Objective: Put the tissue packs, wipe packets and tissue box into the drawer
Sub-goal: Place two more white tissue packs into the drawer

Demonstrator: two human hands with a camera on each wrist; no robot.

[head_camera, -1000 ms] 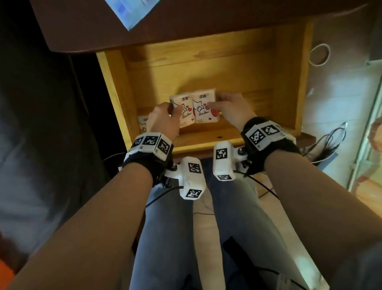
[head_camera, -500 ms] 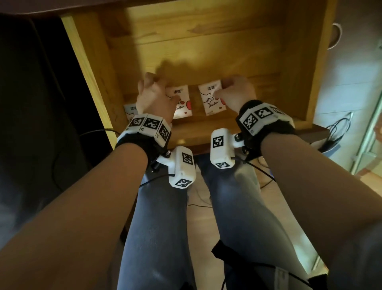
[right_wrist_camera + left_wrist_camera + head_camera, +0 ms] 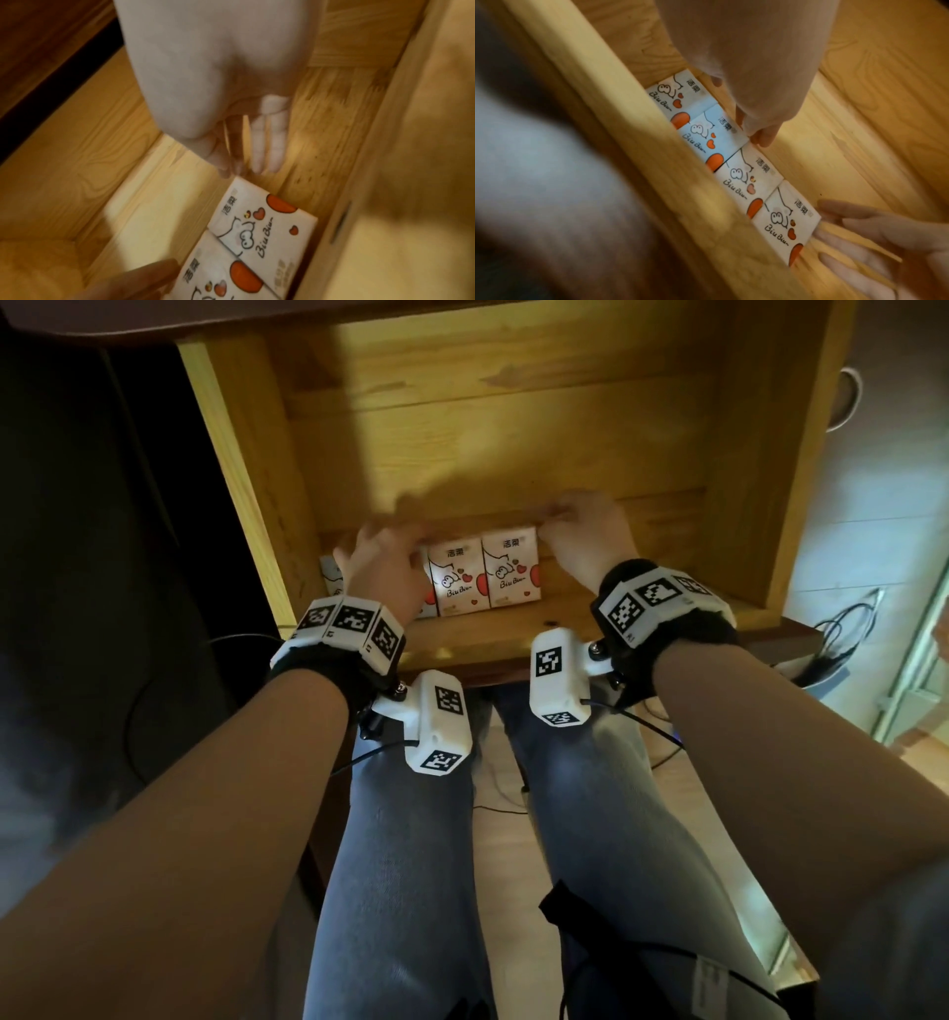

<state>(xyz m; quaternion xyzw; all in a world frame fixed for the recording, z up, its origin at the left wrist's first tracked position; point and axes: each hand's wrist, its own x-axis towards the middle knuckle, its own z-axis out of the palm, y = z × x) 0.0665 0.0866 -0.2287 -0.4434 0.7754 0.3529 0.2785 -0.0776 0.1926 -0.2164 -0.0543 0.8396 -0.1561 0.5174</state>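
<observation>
Tissue packs (image 3: 482, 575) lying flat in a row along the near wall of the open wooden drawer (image 3: 241, 469), edges touching; four in the left wrist view (image 3: 734, 168), printed with a cartoon figure, red hearts and "Biu Biu". Leftmost pack mostly hidden behind the left hand (image 3: 377, 567) in the head view. Left hand poised over the left part of the row, fingers (image 3: 762, 134) pointing down to the far edge of the second pack, loosely bent, gripping nothing. Right hand (image 3: 585, 536) at the right end of the row, fingers (image 3: 267, 142) straight and together, tips just beyond the far corner of the last pack (image 3: 262, 223), holding nothing; contact with the pack not clear. Bare drawer floor beyond the packs and to their right. Below the drawer front, knees in grey trousers (image 3: 400, 865); cables (image 3: 842, 634) on the floor to the right. Marker-covered wrist bands (image 3: 344, 629) on both forearms.
</observation>
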